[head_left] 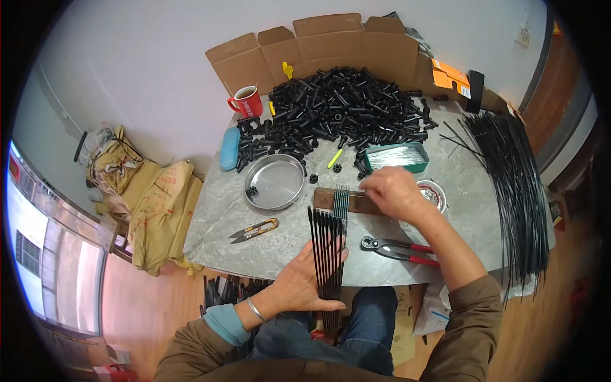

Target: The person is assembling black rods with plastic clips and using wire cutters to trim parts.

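My left hand (299,280) holds a fanned row of thin black rods (326,254) upright at the table's near edge, fingers behind them and thumb across the front. Fine, pale greenish tips (341,198) rise beside the rods' upper ends and cross a brown wooden block (364,202). Over the block's right end, my right hand (396,194) is closed with fingertips pinched together; what they hold, if anything, is too small to make out. Just behind it stands a green tray (417,168) of thin white sticks. A small white bowl (442,191) with silvery bits is partly hidden by that hand.
Red-handled pincers (401,249) lie right of the rods, thread snips (254,230) left. Beyond stand a round metal dish (247,191), a blue case (230,149) and a red mug (248,102). Black plastic parts (337,105) pile against cardboard (337,48). Long black rods (519,197) overhang the right edge.
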The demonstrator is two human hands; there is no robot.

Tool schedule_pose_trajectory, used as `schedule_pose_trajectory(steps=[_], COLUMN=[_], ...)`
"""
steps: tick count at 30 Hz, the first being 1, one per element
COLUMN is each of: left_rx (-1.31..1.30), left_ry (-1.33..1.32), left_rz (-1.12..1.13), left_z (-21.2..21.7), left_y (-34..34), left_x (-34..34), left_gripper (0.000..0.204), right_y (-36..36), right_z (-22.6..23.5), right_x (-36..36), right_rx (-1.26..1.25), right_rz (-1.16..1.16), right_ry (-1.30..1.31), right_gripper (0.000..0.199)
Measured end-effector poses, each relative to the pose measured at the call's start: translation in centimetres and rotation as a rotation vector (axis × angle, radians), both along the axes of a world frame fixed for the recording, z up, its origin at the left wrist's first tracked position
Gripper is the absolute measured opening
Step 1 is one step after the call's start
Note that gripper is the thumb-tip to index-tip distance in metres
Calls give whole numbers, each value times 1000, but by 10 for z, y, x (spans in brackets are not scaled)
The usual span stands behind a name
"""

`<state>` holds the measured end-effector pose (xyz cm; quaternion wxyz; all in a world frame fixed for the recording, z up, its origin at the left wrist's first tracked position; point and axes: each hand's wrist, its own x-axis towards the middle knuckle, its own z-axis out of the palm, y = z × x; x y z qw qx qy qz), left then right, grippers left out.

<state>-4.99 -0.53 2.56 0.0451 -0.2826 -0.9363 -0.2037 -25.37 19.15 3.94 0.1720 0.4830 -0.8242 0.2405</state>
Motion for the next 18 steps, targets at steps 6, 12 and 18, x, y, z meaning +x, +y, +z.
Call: schedule_pose_trajectory(steps=[6,12,18], left_rx=[-41,-36,-26], left_ry=[-14,-19,-21], left_rz=[-7,2,-5], left_z=[1,1,1], left_y=[4,4,4], left_x=[-2,-1,-1], left_gripper=[99,94,94], right_y=[10,10,9], right_z=[6,14,16], right_x=[12,15,16], right_rx=[37,131,121], right_rz=[-77,-119,-107], right_ry=[-133,-221,-214], right_gripper=[14,16,17])
